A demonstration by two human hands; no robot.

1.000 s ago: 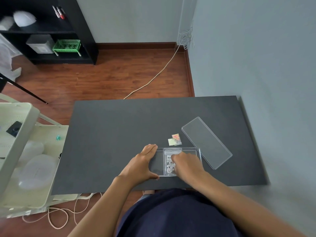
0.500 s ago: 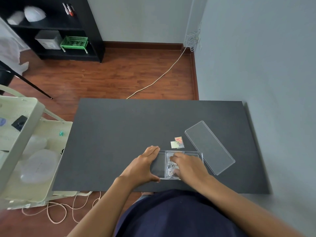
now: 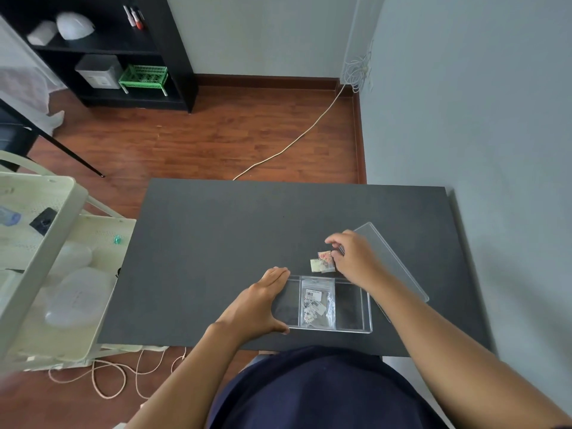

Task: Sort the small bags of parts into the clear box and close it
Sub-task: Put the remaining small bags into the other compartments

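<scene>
We reached for the next bags.
Our right hand [image 3: 353,258] had left the clear box [image 3: 366,308], fingers loosely open at two small bags [image 3: 323,262]; our left hand [image 3: 263,305], spread flat, steadied it.

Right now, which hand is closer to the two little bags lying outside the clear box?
Right. The right hand is at the two little bags, fingertips beside them; the left hand rests against the clear box, nearer the person.

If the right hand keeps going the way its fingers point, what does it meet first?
Most likely the two small bags on the table; the right hand already has fingertips beside them, though contact is unclear.
</scene>
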